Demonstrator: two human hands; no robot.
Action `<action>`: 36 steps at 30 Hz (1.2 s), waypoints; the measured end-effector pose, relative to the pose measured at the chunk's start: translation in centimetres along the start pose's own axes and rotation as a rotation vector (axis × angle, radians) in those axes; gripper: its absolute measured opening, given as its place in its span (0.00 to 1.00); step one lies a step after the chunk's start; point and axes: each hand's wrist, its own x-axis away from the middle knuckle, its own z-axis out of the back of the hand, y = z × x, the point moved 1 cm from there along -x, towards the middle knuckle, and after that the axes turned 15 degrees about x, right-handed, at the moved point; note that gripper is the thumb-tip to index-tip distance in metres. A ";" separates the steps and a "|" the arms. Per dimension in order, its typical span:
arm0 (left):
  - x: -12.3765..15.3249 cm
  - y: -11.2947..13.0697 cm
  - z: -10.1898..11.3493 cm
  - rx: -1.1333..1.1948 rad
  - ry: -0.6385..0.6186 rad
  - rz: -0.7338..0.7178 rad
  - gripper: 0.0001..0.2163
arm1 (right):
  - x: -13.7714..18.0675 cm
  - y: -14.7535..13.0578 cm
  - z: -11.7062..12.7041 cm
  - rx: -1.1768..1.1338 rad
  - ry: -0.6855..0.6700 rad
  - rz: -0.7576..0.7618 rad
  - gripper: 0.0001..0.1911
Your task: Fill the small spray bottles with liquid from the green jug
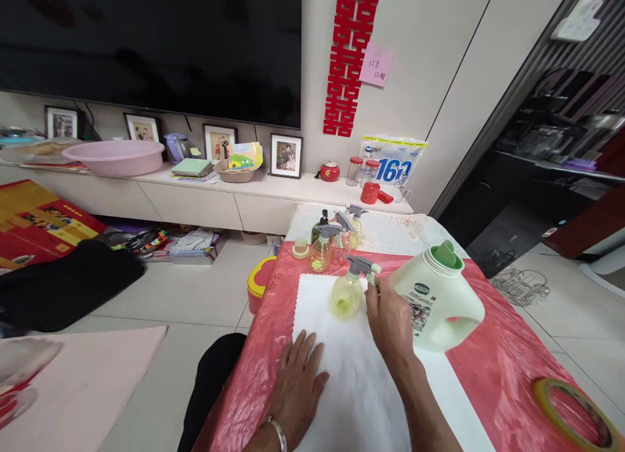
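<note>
My left hand (300, 381) lies flat on a white cloth (351, 387), fingers spread and holding nothing. With bent fingers, my right hand (394, 322) grips at the trigger of a clear spray bottle (347, 297) with a grey head; its fingertips are partly hidden. The bottle, with yellowish liquid in it, stands upright on the cloth. Close to my right hand stands a large pale green detergent jug (442, 302) with a green spout and no cap on it. Behind are more spray bottles, one of them clear (320, 253), and a round cream cap (300, 247).
A red plastic cover (254, 374) lies over the table. At its right edge is a roll of tape (576, 416). A low white cabinet (263, 204) runs behind, bearing picture frames, a pink basin (117, 157) and jars. A red and yellow stool (261, 282) stands left of the table.
</note>
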 end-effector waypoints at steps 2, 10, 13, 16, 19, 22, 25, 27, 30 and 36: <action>-0.2 0.5 0.5 0.019 -0.032 0.037 0.20 | 2.4 0.4 1.3 -0.077 -0.036 0.030 0.14; -0.8 1.9 2.9 0.077 -0.247 0.130 0.25 | 9.6 2.1 2.3 -0.273 -0.116 0.051 0.13; -0.7 2.5 4.1 0.134 -0.289 0.180 0.26 | 10.4 2.7 2.0 -0.294 -0.143 0.031 0.12; -1.1 3.8 5.1 0.309 -0.213 0.273 0.32 | 10.9 2.9 1.9 -0.312 -0.162 0.015 0.11; -2.6 5.7 5.5 0.494 -0.088 0.293 0.43 | 11.5 2.5 1.9 -0.324 -0.158 0.000 0.12; -4.6 7.5 5.0 0.586 0.027 0.236 0.39 | 12.3 2.2 1.7 -0.329 -0.138 0.001 0.12; -6.0 8.7 4.1 0.658 0.084 0.203 0.22 | 12.7 2.1 1.8 -0.328 -0.116 -0.002 0.13; -6.3 9.2 3.6 0.667 0.122 0.199 0.16 | 12.4 2.2 2.2 -0.325 -0.113 -0.013 0.14; -6.4 9.5 3.3 0.631 0.143 0.155 0.11 | 11.0 2.0 2.8 -0.387 -0.172 -0.019 0.10; -6.7 9.5 3.9 0.560 0.099 0.077 0.06 | 8.1 0.7 2.2 -0.546 -0.301 -0.024 0.08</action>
